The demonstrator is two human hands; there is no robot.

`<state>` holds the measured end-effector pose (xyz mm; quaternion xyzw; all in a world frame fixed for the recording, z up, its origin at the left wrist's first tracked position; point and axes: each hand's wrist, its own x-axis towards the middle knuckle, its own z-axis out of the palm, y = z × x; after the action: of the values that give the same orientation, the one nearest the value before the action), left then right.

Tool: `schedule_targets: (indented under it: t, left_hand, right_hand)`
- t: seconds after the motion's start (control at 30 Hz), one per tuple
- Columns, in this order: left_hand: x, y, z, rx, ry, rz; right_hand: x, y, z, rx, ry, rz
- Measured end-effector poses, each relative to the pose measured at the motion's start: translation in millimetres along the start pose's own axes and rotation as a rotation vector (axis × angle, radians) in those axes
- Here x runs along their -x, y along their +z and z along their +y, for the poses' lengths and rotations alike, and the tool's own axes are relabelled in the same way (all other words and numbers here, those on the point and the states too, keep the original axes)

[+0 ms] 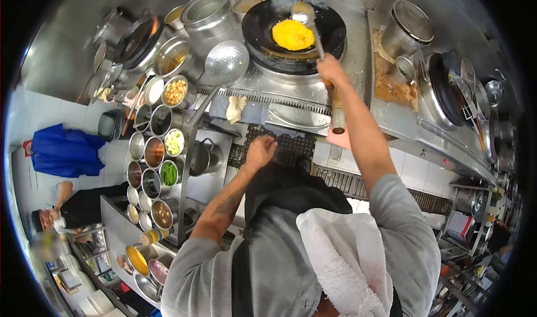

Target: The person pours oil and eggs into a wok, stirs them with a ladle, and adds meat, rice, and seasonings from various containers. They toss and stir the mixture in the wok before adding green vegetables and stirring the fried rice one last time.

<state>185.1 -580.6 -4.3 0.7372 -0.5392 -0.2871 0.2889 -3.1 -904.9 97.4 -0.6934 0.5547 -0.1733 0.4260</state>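
Note:
My right hand is closed around the handle of a long metal ladle, whose wooden end shows below my wrist. The ladle's bowl is over the far side of a black wok, just above a bright yellow, egg-like mass. The wok sits on the stove, its loop handle at the back. My left hand hangs in front of my body with curled fingers and nothing visible in them. Nearest to it is the stove's front edge, where a crumpled cloth lies.
A perforated skimmer lies left of the wok, by a large pot. Metal containers of ingredients, including chopped greens, line the left rack. Right are a strainer-topped pot and another wok. A person stands far left.

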Motion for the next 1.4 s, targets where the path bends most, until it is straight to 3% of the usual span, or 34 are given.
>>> schedule_targets:
  t: [0.07, 0.1, 0.17, 0.2, 0.3, 0.37, 0.4, 0.43, 0.5, 0.57, 0.67, 0.73, 0.77, 0.83, 0.87, 0.93, 0.97, 1.0, 1.07, 1.13, 1.17, 1.23, 1.3, 1.37, 1.4]
  left_hand:
    - [-34.1, -13.5, 20.7, 0.123, 0.044, 0.028]
    - [-51.5, -15.7, 24.1, 0.121, 0.131, 0.123]
    - [-77.5, -32.8, 47.1, 0.142, 0.203, 0.177]
    - [-90.8, -45.1, 61.4, 0.155, 0.221, 0.174]
    - [-131.0, -67.1, 92.6, 0.067, 0.514, 0.242]
    - [-176.4, -68.4, 111.9, 0.004, 0.723, 0.346]
    - [-196.5, -67.9, 119.3, -0.032, 0.801, 0.382]
    - [-215.8, -61.6, 119.9, -0.018, 0.802, 0.381]
    - [-250.9, -48.5, 111.5, -0.174, 0.592, 0.241]
    - [-263.5, -50.6, 106.7, -0.168, 0.610, 0.154]
    - [-274.2, -60.6, 108.9, -0.156, 0.669, 0.086]
    - [-261.3, -56.3, 99.7, -0.150, 0.711, 0.054]
    - [-265.2, -54.9, 100.5, -0.177, 0.645, 0.010]
    - [-267.6, -60.7, 102.8, -0.213, 0.578, -0.022]
    - [-260.5, -64.3, 98.0, -0.077, 0.658, 0.033]
    - [-237.6, -91.1, 87.1, 0.116, 0.754, 0.076]
    - [-222.8, -112.2, 78.4, 0.099, 0.681, 0.122]
    - [-208.6, -131.6, 63.4, 0.087, 0.604, 0.173]
    - [-186.9, -164.2, 5.6, 0.049, 0.395, 0.283]
    - [-174.3, -194.1, -68.6, -0.057, 0.259, 0.344]
    - [-159.1, -209.6, -87.1, -0.113, 0.150, 0.410]
    - [-141.3, -236.5, -128.7, -0.219, 0.079, 0.379]
    - [-131.4, -250.6, -150.5, -0.268, -0.144, 0.299]
    - [-132.9, -248.1, -188.9, -0.183, -0.188, 0.189]
    - [-139.1, -248.6, -200.2, -0.118, -0.336, 0.018]
  right_hand:
    - [-0.6, 2.7, -4.4, -0.439, 0.088, -0.153]
    - [12.2, -7.5, 3.4, -0.435, 0.097, -0.133]
    - [33.6, -29.0, 14.0, -0.759, 0.182, -0.376]
    - [47.7, -34.0, 3.2, -0.751, 0.177, -0.356]
    - [67.3, -30.0, -27.1, -0.530, 0.215, -0.157]
    - [29.4, 4.4, -43.9, 0.171, -0.034, 0.145]
    - [21.2, 13.7, -50.2, 0.219, -0.019, 0.166]
    - [13.3, 22.7, -57.0, 0.267, -0.002, 0.186]
    - [16.1, 28.7, -54.3, -0.364, 0.098, -0.013]
    - [52.4, 11.7, -56.5, -0.527, 0.186, -0.042]
    - [62.2, -3.0, -57.2, -0.358, 0.253, -0.119]
    - [54.5, 21.0, -48.0, 0.412, -0.156, 0.252]
    - [52.2, 30.4, -49.9, 0.407, -0.148, 0.259]
    - [42.4, 43.8, -72.7, 0.521, 0.076, 0.260]
    - [32.3, 39.6, -48.3, 0.440, -0.075, 0.296]
    - [67.7, 23.7, -73.4, 0.441, -0.056, 0.259]
    - [82.7, 16.9, -82.3, 0.459, -0.044, 0.234]
    - [83.5, 26.8, -49.3, 0.461, -0.135, 0.330]
    - [112.5, 30.8, -41.4, 0.030, 0.045, 0.203]
    - [126.4, 53.2, 8.7, -1.088, 0.193, -0.040]
    - [128.3, 82.9, 39.3, -0.847, 0.236, 0.185]
    - [132.5, 101.9, 40.1, -0.483, 0.136, 0.313]
    - [127.6, 77.9, -14.1, -0.649, 0.160, 0.200]
    - [87.3, 63.2, -70.5, -0.388, 0.035, 0.166]
    - [58.4, 55.9, -106.6, -0.308, -0.063, 0.137]
